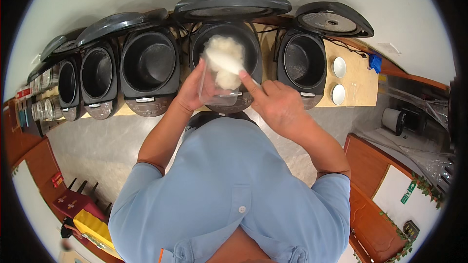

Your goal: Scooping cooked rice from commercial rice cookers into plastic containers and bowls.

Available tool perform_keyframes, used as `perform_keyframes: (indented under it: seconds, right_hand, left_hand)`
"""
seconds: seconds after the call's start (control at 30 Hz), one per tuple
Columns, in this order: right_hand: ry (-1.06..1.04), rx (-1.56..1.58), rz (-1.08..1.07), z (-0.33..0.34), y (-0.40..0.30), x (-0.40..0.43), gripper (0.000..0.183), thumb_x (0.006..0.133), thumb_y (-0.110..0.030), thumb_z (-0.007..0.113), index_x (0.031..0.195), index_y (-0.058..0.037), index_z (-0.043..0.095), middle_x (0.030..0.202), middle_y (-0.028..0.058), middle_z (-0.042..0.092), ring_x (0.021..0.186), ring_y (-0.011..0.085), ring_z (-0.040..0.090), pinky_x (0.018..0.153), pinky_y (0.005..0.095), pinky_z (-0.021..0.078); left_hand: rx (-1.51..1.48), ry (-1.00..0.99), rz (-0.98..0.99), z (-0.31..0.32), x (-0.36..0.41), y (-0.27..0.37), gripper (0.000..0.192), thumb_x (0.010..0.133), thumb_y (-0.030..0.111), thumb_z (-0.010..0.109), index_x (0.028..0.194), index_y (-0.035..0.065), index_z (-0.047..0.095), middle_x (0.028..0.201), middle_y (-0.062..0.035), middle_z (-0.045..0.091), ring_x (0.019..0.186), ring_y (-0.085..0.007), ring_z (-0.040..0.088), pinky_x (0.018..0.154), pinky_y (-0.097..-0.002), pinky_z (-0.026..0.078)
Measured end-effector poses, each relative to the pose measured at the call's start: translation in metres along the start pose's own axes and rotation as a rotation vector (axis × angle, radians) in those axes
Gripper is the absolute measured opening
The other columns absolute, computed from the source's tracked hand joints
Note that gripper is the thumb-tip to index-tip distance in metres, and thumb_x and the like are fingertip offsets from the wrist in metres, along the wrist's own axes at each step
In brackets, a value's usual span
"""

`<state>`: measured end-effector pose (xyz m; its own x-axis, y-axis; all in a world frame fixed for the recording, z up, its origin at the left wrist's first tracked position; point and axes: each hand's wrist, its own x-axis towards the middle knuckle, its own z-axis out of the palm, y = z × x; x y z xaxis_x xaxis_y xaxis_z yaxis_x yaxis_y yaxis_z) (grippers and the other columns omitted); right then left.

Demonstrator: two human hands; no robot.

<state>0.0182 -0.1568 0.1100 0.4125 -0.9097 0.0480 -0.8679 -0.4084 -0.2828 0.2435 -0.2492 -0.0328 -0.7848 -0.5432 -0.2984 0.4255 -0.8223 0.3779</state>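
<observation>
My left hand (193,87) grips a clear plastic container (215,97) by its left side. Cooked white rice (227,79) lies in the container's far and middle part. A white rice paddle (225,62) is in my right hand (276,104), its blade over the rice and my index finger along its neck. Both hands are above the near part of an open rice cooker (252,44), whose dark inner pot shows behind the container. Whether the paddle's blade touches the rice is hard to tell.
Another open rice cooker (305,62) stands to the right, beside two white bowls (339,67) and a blue item (374,63). Several open cookers, the nearest a large one (148,62), line the left, with glass jars (53,109) beyond. A person (69,228) is at the lower left.
</observation>
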Motion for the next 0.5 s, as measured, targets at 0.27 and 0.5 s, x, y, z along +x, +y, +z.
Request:
perform_keyframes:
  seconds: [0.27, 0.5]
  right_hand:
    - [0.137, 0.15, 0.031, 0.008, 0.001, -0.001, 0.076, 0.072, -0.004, 0.072, 0.146, -0.013, 0.057, 0.069, 0.0056, 0.052, 0.06, 0.0231, 0.057, 0.055, 0.0365, 0.0498]
    - [0.201, 0.296, 0.184, 0.008, 0.019, -0.023, 0.076, 0.069, 0.0, 0.071, 0.143, -0.0142, 0.06, 0.069, 0.0056, 0.059, 0.058, 0.0218, 0.058, 0.054, 0.035, 0.0502]
  left_hand:
    - [-0.226, 0.018, -0.007, -0.003, -0.001, -0.008, 0.07, 0.103, 0.063, 0.039, 0.158, 0.02, 0.032, 0.158, -0.0136, 0.041, 0.141, -0.037, 0.046, 0.101, -0.0671, 0.047]
    - [-0.292, -0.079, 0.056, -0.004, -0.001, -0.001, 0.072, 0.105, 0.063, 0.031, 0.162, 0.0211, 0.024, 0.166, -0.0134, 0.027, 0.15, -0.0431, 0.03, 0.112, -0.0737, 0.029]
